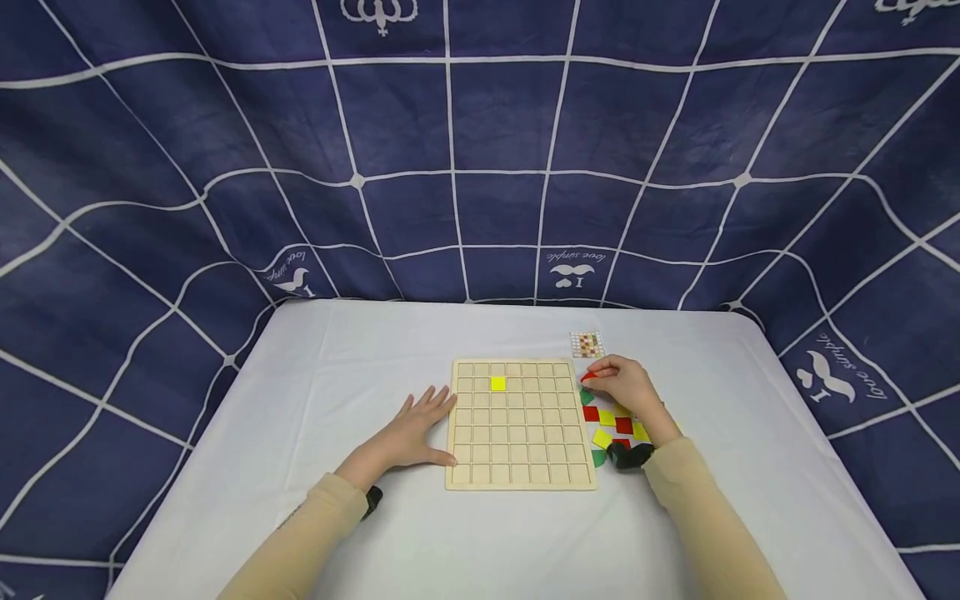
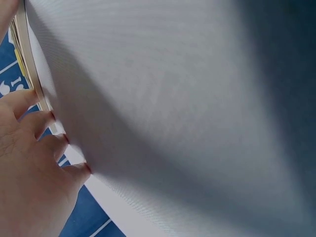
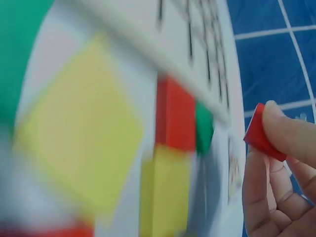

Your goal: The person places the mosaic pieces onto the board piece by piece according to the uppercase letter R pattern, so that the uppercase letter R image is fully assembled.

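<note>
Here, a white surface (image 1: 337,517) carries a wooden grid board (image 1: 517,467), lying square to the person, its cells bare but for one yellow tile (image 1: 498,383) in the second row from the far edge. Left hand (image 1: 416,433) lies flat on the surface, fingers straight, fingertips touching the board's left edge; it holds nothing. Right hand (image 1: 626,385) hovers just off the board's right edge, near its far corner, and pinches a red tile (image 1: 588,377) between thumb and fingertips; the wrist view shows the tile (image 3: 261,139) tilted on edge, clear of the surface. The board lies to the left of that hand, so the right hand is much the nearer to the tile and to the right-hand cells. Beneath and behind the right hand, loose tiles (image 1: 611,429) in red, yellow and green lie scattered beside the board. A small pattern card (image 1: 587,344) lies just beyond the board's far right corner.
</note>
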The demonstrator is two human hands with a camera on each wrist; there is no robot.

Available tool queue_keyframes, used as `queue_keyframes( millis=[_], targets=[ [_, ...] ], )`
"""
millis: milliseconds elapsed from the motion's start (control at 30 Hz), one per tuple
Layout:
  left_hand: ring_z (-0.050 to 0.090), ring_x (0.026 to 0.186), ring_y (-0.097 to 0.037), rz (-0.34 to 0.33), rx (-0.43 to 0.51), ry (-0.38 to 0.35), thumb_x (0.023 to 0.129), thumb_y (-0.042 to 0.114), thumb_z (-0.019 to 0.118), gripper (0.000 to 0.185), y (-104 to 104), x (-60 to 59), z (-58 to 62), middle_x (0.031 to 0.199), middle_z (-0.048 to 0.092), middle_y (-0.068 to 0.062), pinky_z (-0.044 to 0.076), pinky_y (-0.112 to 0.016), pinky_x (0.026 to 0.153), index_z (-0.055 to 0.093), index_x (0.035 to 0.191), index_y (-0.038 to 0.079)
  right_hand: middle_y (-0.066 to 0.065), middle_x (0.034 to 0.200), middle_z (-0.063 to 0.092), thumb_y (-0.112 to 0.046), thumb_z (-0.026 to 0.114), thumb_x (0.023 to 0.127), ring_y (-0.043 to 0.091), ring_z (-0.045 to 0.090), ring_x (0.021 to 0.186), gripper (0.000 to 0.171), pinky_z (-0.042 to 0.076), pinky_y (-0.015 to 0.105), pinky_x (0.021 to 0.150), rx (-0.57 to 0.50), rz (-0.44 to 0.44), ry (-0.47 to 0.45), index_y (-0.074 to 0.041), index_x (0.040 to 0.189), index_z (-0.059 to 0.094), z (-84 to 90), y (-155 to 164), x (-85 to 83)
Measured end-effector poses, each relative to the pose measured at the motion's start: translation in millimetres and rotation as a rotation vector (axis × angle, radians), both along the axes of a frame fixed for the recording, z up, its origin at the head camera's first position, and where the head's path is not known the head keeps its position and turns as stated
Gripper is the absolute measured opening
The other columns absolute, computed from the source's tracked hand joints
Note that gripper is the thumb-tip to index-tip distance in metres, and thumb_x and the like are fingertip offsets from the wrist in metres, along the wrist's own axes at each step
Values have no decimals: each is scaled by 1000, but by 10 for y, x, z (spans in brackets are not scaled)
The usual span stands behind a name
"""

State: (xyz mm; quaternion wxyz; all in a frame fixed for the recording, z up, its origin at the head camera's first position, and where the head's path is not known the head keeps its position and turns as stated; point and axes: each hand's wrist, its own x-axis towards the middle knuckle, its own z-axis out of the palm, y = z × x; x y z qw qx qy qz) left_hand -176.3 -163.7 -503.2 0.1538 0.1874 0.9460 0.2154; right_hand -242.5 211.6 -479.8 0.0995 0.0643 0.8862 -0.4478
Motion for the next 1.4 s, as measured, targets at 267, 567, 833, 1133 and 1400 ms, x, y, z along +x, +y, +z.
queue_keyframes(
  millis=[267,567,833,1133,1400],
  targets=[
    [6,154,-34,-12,-12,-11,66,56,83,113,12,-30,16,165,18,-11,4,-58,123,30,155,10,10,99,74,-18,77,86,14,66,80,28,54,21,72,-130,42,38,-5,108,70,-42,-437,-77],
    [7,154,-34,-4,-13,-8,66,55,84,113,15,-23,16,165,18,-11,4,-58,123,30,155,9,8,102,75,-15,76,86,18,68,88,19,54,30,79,-76,135,77,-11,105,76,-86,-892,-115],
    [8,153,-35,3,-5,-2,64,55,84,115,47,-4,28,164,19,-13,5,-59,123,32,154,8,6,98,74,-14,77,85,19,63,84,13,53,32,77,52,184,128,-14,98,78,-120,-1048,-116],
    [8,154,-34,18,5,-20,65,53,85,113,65,1,52,164,19,-12,5,-58,123,32,154,8,8,94,67,-10,76,85,20,61,84,11,53,35,79,97,222,194,-8,96,78,-135,-1087,-112],
    [9,154,-34,29,-12,-16,64,56,84,114,72,-2,24,164,20,-12,6,-58,123,32,154,9,7,94,63,-10,74,87,19,59,83,10,53,34,79,117,226,186,-9,96,78,-130,-1087,-87]
  ],
)
